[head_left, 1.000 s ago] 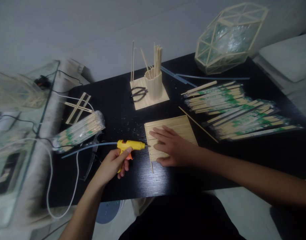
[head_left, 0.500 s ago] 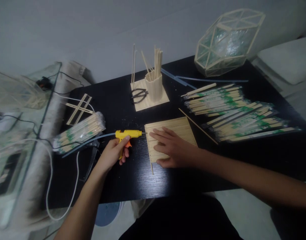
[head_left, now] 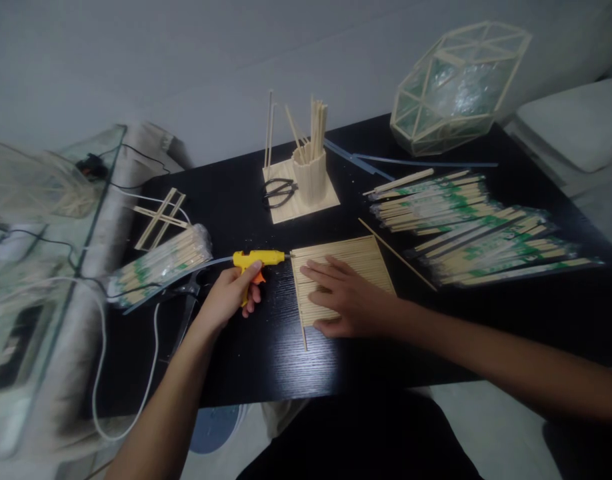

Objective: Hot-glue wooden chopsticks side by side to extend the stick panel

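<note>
One slip could burn the right hand [head_left: 343,297], splayed on stick panel [head_left: 369,259]; beside it, left hand [head_left: 233,292] clutches glue gun [head_left: 263,257]!

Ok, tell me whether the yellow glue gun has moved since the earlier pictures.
Yes: the yellow glue gun has moved along the left edge of the stick panel, up to its far left corner.

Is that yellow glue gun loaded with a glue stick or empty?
Loaded: a long, translucent glue stick sticks out from the back of the yellow glue gun gripped in the left hand.
</note>
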Available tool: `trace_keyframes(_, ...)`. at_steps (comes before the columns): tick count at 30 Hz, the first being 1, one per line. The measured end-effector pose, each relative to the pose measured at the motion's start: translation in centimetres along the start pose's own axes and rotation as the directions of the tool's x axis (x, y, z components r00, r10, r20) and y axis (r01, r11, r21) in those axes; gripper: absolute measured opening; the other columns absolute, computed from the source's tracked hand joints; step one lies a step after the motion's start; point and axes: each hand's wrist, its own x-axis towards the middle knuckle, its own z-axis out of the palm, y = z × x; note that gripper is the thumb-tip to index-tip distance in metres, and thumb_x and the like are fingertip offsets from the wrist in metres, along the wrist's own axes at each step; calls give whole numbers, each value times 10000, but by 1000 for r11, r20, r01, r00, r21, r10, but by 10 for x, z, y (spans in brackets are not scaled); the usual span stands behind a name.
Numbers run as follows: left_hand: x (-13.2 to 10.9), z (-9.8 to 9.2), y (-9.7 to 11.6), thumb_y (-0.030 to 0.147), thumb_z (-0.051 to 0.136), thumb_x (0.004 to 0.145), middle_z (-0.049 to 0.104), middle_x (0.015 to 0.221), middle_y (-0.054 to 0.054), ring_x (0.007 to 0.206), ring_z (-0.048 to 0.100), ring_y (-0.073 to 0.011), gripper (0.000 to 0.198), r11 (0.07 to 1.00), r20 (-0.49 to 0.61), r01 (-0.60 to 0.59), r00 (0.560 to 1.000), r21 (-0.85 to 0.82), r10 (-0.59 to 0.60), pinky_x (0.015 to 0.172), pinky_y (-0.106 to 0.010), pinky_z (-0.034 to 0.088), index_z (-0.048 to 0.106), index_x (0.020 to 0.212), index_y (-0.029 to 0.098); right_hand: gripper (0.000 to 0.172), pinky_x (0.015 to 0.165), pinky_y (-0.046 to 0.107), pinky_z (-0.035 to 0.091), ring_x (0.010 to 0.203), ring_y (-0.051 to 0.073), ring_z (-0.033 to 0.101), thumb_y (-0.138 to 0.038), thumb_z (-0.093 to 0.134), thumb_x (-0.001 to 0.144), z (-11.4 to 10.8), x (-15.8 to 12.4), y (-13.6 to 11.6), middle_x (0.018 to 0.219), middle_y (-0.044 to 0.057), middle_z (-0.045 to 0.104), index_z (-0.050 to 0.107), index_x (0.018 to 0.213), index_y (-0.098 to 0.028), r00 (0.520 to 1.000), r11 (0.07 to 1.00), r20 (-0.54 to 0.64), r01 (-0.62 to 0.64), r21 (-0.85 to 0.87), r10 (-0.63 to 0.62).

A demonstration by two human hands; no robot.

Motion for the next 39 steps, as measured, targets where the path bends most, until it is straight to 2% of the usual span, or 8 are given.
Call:
trace_keyframes(7,-12,-2,-8,665,734,859,612,470,-5,317,493,-115,526,999,41,20,999,31,-21,294,-207,374,604,681,188,268,1303,583,320,1546,370,488,-389,779,915,1,-1,0,1593,265,569,745,1035,-152,999,1000,-45,19,-4,-19)
trace_keyframes(14,-29,-6,-24,763,734,805,605,471,-18,316,496,-111,626,997,83,44,995,69,-50,304,-213,392,598,610,184,260,1250,581,398,1335,357,615,-375,816,870,3,-3,-1,1428,219,672,757,1013,-167,990,1000,-144,12,5,-11)
trace_keyframes(20,-47,-10,-37,800,730,800,606,478,-12,324,497,-107,653,993,152,80,984,91,-93,314,-205,385,640,650,171,268,1224,578,420,1252,351,628,-380,815,871,2,-2,-1,1333,206,684,759,1013,-160,989,1000,-144,24,-7,-24)
trace_keyframes(25,-54,-16,-43,781,730,827,604,488,-9,344,511,-106,644,992,223,21,974,125,-49,349,-207,404,665,649,166,252,1196,566,442,1251,327,646,-354,818,876,-3,-1,2,1323,172,706,742,1051,-190,984,986,-176,-11,169,41)
trace_keyframes(29,-47,-9,-33,762,711,862,564,447,-2,368,514,-105,648,988,111,-134,986,78,125,394,-204,410,631,601,174,129,922,396,567,1008,231,713,-345,693,980,-13,4,8,1079,89,765,702,958,-218,915,844,-302,-71,532,268)
trace_keyframes(33,-34,7,-12,683,736,878,560,439,23,379,507,-118,533,962,48,-260,965,83,257,412,-214,391,663,717,181,366,648,287,437,655,141,545,-420,639,1010,-29,9,10,681,-29,572,563,714,-218,808,707,-279,-222,671,519)
trace_keyframes(36,-24,18,3,639,729,900,556,453,40,391,504,-126,472,927,91,-351,935,132,342,426,-225,378,673,781,186,485,578,279,350,586,117,404,-512,595,1042,-47,16,9,628,-62,420,459,671,-232,760,662,-290,-235,712,581)
trace_keyframes(39,-17,28,12,583,714,940,583,504,48,432,533,-136,403,884,155,-426,903,191,401,457,-235,391,691,851,190,478,584,279,355,594,118,409,-540,564,1070,-67,28,8,640,-62,448,470,713,-236,728,660,-347,-189,727,591)
